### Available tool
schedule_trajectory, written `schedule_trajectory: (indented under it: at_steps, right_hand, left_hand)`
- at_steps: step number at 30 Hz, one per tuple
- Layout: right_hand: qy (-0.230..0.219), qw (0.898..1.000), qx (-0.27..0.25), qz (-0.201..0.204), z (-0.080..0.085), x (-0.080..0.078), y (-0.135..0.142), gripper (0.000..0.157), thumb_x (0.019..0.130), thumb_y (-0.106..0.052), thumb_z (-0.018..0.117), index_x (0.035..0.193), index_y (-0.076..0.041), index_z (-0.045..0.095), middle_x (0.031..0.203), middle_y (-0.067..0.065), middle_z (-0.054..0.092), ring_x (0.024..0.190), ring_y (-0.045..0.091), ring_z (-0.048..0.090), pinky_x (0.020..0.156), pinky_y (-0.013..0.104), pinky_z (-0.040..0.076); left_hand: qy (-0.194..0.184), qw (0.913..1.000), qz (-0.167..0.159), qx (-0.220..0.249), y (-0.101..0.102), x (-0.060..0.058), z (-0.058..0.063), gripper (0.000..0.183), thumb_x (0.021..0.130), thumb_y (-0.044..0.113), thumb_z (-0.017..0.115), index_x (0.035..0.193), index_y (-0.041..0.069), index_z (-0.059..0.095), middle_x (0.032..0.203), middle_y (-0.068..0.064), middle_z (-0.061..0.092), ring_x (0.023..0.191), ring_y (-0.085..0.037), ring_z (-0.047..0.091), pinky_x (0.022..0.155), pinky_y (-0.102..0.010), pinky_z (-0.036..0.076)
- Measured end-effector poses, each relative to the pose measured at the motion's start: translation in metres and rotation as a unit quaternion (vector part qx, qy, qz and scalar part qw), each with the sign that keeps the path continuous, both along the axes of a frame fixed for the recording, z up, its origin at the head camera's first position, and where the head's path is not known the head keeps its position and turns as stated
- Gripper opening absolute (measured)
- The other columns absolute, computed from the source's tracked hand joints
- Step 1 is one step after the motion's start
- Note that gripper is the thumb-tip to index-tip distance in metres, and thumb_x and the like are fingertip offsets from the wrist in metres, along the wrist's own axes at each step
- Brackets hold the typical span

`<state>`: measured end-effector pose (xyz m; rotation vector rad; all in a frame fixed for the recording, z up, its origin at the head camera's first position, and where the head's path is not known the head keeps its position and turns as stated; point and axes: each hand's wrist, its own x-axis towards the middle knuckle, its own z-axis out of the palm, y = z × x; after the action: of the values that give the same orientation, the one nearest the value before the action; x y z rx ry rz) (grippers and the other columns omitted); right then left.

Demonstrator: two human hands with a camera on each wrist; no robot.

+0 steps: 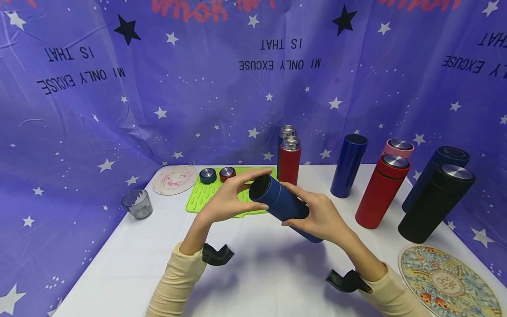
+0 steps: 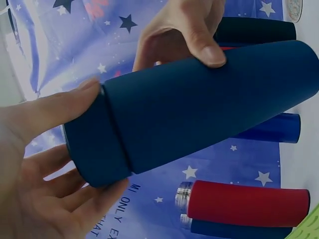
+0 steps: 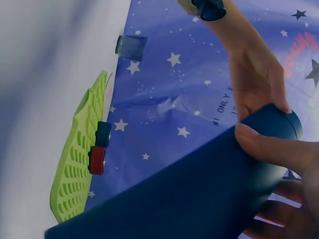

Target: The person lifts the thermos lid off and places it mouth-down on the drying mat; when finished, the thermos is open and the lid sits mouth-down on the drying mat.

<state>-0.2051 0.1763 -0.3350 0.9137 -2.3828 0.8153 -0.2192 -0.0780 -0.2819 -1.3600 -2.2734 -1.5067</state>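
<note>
A dark blue thermos flask (image 1: pixel 287 204) is held tilted above the table, its lid end up and to the left. My left hand (image 1: pixel 223 200) grips the lid (image 2: pixel 97 149) between thumb and fingers. A thin seam shows between lid and body in the left wrist view. My right hand (image 1: pixel 322 215) holds the flask's body, thumb on one side and fingers round the other. Behind it stand a lidless red flask (image 1: pixel 290 165) and a lidless blue flask (image 1: pixel 281 145). A blue lid (image 1: pixel 207 176) and a red lid (image 1: pixel 227 173) sit on a green drying mat (image 1: pixel 196 200).
To the right stand several lidded flasks, among them a blue one (image 1: pixel 348 167), a red one (image 1: pixel 382 193) and a black one (image 1: pixel 435 204). A patterned round mat (image 1: pixel 447 279) lies front right. At left are a glass (image 1: pixel 138 206) and a pale round mat (image 1: pixel 174 179).
</note>
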Motion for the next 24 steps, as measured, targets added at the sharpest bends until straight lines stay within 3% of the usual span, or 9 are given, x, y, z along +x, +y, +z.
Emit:
schedule_trajectory:
  at_steps: [4, 7, 14, 19, 24]
  right_hand:
    - [-0.017, 0.999, 0.0, 0.028, 0.001, 0.0, 0.002, 0.09, 0.064, -0.033, 0.091, 0.142, -0.024, 0.049, 0.114, 0.005, 0.068, 0.092, 0.016, 0.068, 0.077, 0.035, 0.057]
    - [-0.039, 0.997, -0.016, 0.061, 0.0, -0.004, 0.004, 0.088, 0.066, -0.031, 0.09, 0.143, -0.024, 0.048, 0.125, 0.003, 0.063, 0.104, 0.019, 0.065, 0.086, 0.039, 0.055]
    - [-0.131, 0.982, -0.091, 0.101, -0.002, -0.014, 0.005, 0.088, 0.066, -0.019, 0.091, 0.142, -0.021, 0.049, 0.134, -0.003, 0.056, 0.115, 0.018, 0.059, 0.098, 0.042, 0.047]
    - [-0.112, 0.985, -0.091, 0.096, -0.002, -0.012, 0.005, 0.087, 0.065, -0.021, 0.092, 0.142, -0.019, 0.05, 0.133, -0.002, 0.057, 0.111, 0.019, 0.061, 0.094, 0.041, 0.05]
    - [-0.039, 0.994, -0.074, 0.071, -0.002, -0.008, 0.004, 0.087, 0.065, -0.022, 0.092, 0.141, -0.022, 0.051, 0.127, -0.003, 0.062, 0.101, 0.015, 0.064, 0.082, 0.036, 0.055]
  left_hand:
    - [-0.003, 1.0, 0.005, 0.0, -0.001, -0.008, -0.01, 0.072, 0.073, 0.0, 0.082, 0.138, 0.001, 0.051, 0.139, -0.011, 0.051, 0.126, -0.023, 0.049, 0.101, -0.039, 0.045]
    - [0.003, 0.9997, 0.023, 0.008, -0.003, -0.012, -0.016, 0.07, 0.072, 0.007, 0.086, 0.135, 0.009, 0.056, 0.135, -0.004, 0.054, 0.121, -0.018, 0.053, 0.096, -0.036, 0.049]
    - [0.032, 0.9984, 0.035, 0.03, -0.003, -0.013, -0.019, 0.067, 0.071, 0.018, 0.088, 0.132, 0.014, 0.059, 0.132, 0.001, 0.056, 0.117, -0.017, 0.056, 0.09, -0.033, 0.052]
    - [0.037, 0.9974, 0.055, 0.028, -0.003, -0.014, -0.02, 0.068, 0.069, 0.02, 0.089, 0.13, 0.016, 0.061, 0.13, 0.004, 0.058, 0.116, -0.014, 0.057, 0.089, -0.032, 0.053]
    - [0.035, 0.9951, 0.081, 0.045, -0.001, -0.012, -0.02, 0.067, 0.067, 0.022, 0.09, 0.128, 0.015, 0.063, 0.126, 0.006, 0.061, 0.113, -0.015, 0.06, 0.086, -0.031, 0.054]
